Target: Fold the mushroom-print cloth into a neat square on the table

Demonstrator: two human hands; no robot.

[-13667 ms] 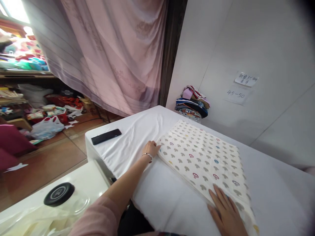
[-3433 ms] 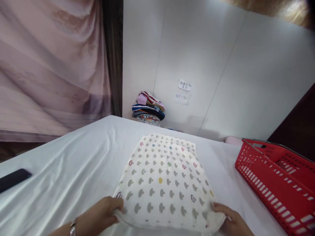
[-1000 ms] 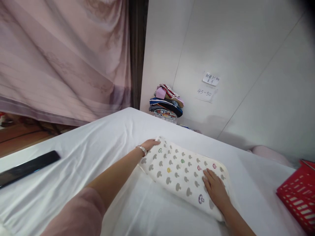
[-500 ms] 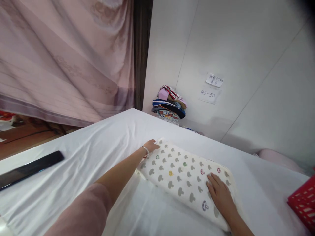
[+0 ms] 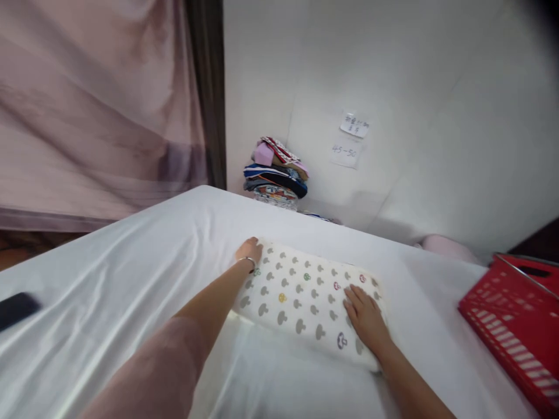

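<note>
A folded cream cloth (image 5: 290,317) printed with grey mushrooms, plus a few coloured ones, lies flat on the white-covered table (image 5: 166,250). My left hand (image 5: 250,250), with a bracelet at the wrist, rests at the cloth's far left corner. Its fingers are partly bent over the edge and touch the fabric; no clear grip shows. On the right part of the cloth, my right hand (image 5: 367,317) lies palm down, fingers stretched out. The cloth's right edge is partly covered by that hand and forearm.
A red plastic basket (image 5: 515,326) stands at the right. Behind the table's far edge is a stack of folded fabrics (image 5: 276,174) against a white wall with paper notes (image 5: 349,139). A dark phone-like object (image 5: 17,308) lies at the left. A pink curtain (image 5: 96,116) hangs behind.
The view has swung to the right, so more of the red basket shows. My left hand has bent down more at the cloth's far left corner. The right hand stays flat on the cloth.
</note>
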